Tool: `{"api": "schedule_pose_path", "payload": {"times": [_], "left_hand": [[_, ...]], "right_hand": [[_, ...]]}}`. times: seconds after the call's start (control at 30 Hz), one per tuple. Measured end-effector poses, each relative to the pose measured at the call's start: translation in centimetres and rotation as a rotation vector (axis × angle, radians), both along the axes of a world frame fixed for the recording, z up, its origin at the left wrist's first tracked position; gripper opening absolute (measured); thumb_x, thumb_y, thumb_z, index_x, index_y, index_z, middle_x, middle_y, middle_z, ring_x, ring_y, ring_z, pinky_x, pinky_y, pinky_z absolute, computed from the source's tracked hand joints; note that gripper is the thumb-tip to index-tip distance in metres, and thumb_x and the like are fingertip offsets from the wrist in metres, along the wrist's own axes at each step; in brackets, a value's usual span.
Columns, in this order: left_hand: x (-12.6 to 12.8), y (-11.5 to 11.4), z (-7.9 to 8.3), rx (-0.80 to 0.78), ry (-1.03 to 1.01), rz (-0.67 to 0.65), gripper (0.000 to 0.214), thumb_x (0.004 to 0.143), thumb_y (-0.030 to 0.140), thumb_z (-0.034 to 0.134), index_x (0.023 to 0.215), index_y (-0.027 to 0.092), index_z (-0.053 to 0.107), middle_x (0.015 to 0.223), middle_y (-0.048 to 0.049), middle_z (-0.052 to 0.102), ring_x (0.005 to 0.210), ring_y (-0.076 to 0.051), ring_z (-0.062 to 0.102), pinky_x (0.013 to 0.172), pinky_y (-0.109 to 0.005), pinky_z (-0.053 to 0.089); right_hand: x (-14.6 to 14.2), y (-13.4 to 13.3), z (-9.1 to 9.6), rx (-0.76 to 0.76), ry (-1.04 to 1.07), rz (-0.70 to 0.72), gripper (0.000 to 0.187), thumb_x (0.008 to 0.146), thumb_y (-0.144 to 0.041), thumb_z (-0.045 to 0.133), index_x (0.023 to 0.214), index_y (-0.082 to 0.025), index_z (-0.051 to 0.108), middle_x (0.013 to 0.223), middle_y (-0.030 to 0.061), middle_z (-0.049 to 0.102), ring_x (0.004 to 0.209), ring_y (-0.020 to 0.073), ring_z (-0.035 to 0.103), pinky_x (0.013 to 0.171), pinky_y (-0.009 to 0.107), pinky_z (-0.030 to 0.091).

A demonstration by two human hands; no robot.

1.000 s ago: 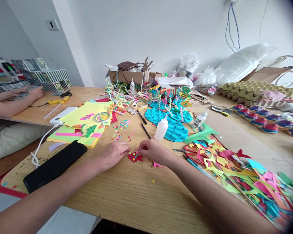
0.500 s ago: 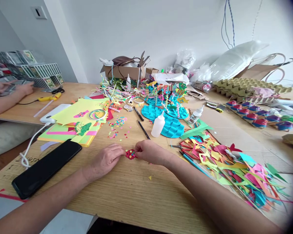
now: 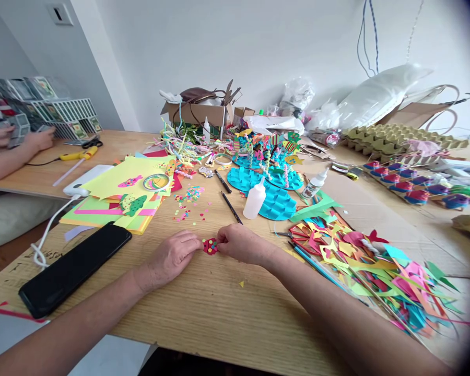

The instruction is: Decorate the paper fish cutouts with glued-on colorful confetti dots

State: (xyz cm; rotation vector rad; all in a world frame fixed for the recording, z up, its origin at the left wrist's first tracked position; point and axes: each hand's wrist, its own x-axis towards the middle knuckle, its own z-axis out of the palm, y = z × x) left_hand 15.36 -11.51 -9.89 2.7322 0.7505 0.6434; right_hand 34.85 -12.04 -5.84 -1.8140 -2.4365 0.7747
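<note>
A small red paper fish (image 3: pixel 210 246) dotted with coloured spots lies on the wooden table (image 3: pixel 203 313) between my two hands. My left hand (image 3: pixel 171 256) rests on the table with curled fingers, its fingertips touching the fish's left edge. My right hand (image 3: pixel 241 243) pinches the fish's right side with thumb and forefinger. A white glue bottle (image 3: pixel 254 199) and a black pen (image 3: pixel 231 207) lie just beyond my hands. Loose paper dots (image 3: pixel 190 201) are scattered further back.
A black phone (image 3: pixel 73 268) lies at the left, beside a stack of coloured paper (image 3: pixel 119 196). A heap of paper scraps (image 3: pixel 372 266) fills the right. Blue egg-tray models (image 3: pixel 272 180) and a cardboard box (image 3: pixel 198 115) stand behind. Another person's hands (image 3: pixel 21 141) work at far left.
My right hand has closed further over the red fish, covering more of it. The view shifted slightly; my left hand stays in place.
</note>
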Motion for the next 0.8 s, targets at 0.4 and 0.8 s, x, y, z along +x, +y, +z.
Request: {"api": "schedule_pose_path", "payload": {"times": [0.4, 0.8], "left_hand": [[0.0, 0.0, 0.1, 0.009, 0.008, 0.003, 0.024, 0.085, 0.007, 0.035, 0.091, 0.015, 0.056, 0.088, -0.0062, 0.060, 0.086, -0.018, 0.053, 0.075, -0.031, 0.046], [0.0, 0.0, 0.1, -0.001, 0.004, 0.007, 0.026, 0.084, 0.005, 0.035, 0.091, 0.015, 0.057, 0.086, -0.0058, 0.061, 0.085, -0.017, 0.054, 0.075, -0.031, 0.047]], "right_hand": [[-0.4, 0.0, 0.0, 0.028, -0.073, -0.015, 0.019, 0.071, -0.024, 0.050, 0.077, -0.019, 0.067, 0.076, 0.0051, 0.067, 0.066, 0.0154, 0.058, 0.048, 0.021, 0.031], [1.7, -0.3, 0.4, 0.055, 0.112, 0.115, 0.016, 0.076, -0.017, 0.050, 0.082, -0.020, 0.064, 0.072, -0.0022, 0.062, 0.057, 0.0074, 0.054, 0.050, 0.016, 0.035]]}}
